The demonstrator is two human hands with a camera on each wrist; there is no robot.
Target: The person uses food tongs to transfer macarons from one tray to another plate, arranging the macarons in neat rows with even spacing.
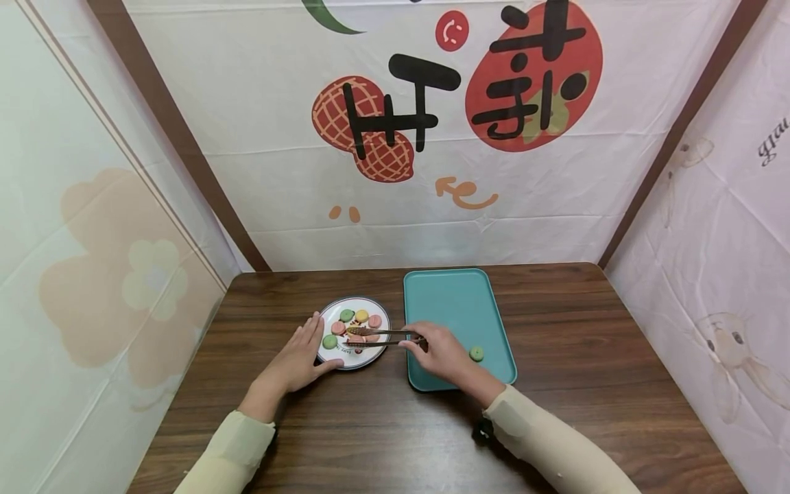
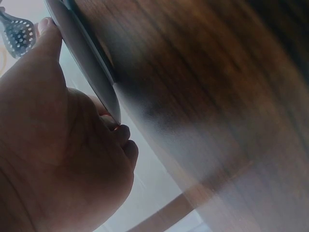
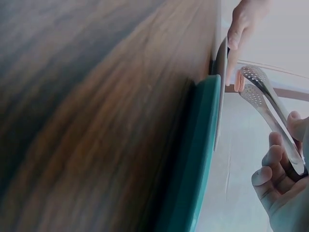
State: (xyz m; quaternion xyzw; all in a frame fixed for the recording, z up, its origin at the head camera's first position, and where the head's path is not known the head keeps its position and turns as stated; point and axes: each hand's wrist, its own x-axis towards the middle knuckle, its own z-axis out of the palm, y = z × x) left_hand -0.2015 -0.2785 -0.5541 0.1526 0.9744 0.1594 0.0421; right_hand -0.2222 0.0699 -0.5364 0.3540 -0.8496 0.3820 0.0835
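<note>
My left hand (image 1: 299, 357) rests against the left and near rim of a white plate (image 1: 368, 360), fingers straight and thumb out. The left wrist view shows the plate's edge side-on between thumb (image 2: 46, 29) and fingertips. On the plate lie several macarons, green (image 1: 330, 341), yellow (image 1: 361, 315) and pink (image 1: 374, 320). With my right hand (image 1: 441, 350) I hold metal tongs (image 1: 395, 333), their arms parted and their perforated ends over the plate. In the right wrist view a pink macaron (image 3: 238, 81) is beside those ends; whether they grip it I cannot tell.
To the plate's right lies a teal tray (image 1: 447, 295) under my right hand, with one green macaron (image 1: 476, 353) on it. Both stand on a dark wooden table (image 1: 382, 425). Printed cloth (image 1: 278, 213) hangs behind and at the sides.
</note>
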